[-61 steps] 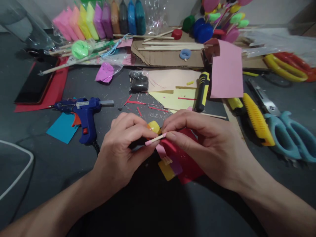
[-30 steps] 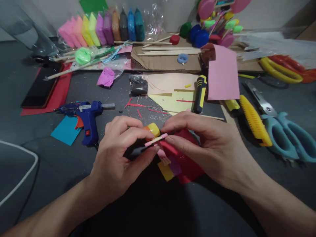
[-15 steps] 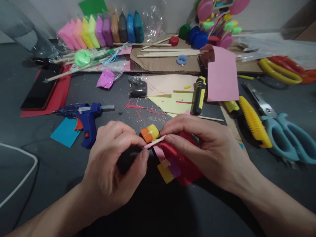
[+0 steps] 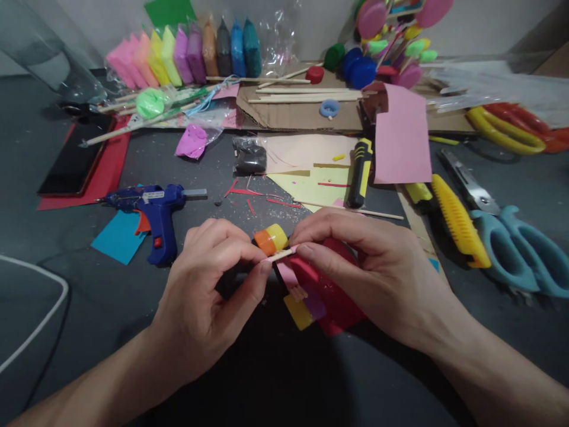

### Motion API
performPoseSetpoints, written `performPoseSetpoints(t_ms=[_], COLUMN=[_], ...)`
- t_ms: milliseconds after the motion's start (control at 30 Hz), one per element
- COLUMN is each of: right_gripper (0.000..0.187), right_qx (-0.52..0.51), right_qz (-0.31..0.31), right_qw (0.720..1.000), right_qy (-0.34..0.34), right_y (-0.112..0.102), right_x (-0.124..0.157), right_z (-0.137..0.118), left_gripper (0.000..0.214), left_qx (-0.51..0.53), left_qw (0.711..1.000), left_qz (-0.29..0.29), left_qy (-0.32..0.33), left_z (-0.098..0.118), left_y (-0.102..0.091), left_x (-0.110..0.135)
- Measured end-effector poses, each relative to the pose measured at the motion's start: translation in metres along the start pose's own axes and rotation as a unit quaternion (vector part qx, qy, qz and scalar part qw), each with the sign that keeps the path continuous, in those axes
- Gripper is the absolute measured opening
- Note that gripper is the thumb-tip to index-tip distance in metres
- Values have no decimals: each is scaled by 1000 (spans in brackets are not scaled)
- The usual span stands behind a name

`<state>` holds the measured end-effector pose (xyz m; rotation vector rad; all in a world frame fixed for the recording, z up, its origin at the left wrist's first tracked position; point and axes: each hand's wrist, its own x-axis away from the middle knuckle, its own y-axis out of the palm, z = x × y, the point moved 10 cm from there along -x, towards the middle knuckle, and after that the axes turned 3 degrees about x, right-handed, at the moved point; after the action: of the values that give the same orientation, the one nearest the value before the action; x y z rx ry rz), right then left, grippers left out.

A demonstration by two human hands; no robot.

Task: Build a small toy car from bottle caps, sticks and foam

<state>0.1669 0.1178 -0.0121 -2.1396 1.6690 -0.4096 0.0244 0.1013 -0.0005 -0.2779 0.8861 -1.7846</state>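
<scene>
In the head view, the left hand and right hand meet near the middle of the dark worktop. Each has thumb and forefinger pinched on one end of a thin pink stick, which lies almost level between the fingertips. Just beyond the stick, touching or nearly touching it, sits a small orange-and-yellow cylinder. Under the right hand lies a red paper piece, with small yellow and purple pieces at its left edge.

To the left, a blue glue gun rests partly on a blue paper scrap. Farther left, a dark phone lies on a red sheet. Beyond the hands are a pale yellow sheet with red slivers, a black-and-yellow handled tool and a pink sheet. On the right lie a yellow ridged tool and teal scissors. Coloured clay packs stand along the far edge.
</scene>
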Motion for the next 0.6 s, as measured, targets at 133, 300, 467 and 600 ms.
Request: performPoseSetpoints(t_ms=[133, 300, 467, 600], right_gripper=[16, 18, 17, 19], right_qx=[-1, -2, -7, -11], right_qz=[0, -4, -10, -14], right_qw=[1000, 1000, 1000, 999], right_qy=[10, 6, 18, 30], right_y=[0, 1, 2, 3], right_x=[1, -1, 0, 1], right_z=[3, 3, 5, 6], left_gripper=[13, 14, 14, 14], left_qx=[9, 11, 17, 24], left_qw=[1000, 1000, 1000, 1000], left_qz=[-5, -6, -10, -9], left_qy=[0, 2, -2, 0], left_z=[-1, 0, -2, -2], left_y=[1, 1, 2, 1], left_x=[0, -1, 0, 1])
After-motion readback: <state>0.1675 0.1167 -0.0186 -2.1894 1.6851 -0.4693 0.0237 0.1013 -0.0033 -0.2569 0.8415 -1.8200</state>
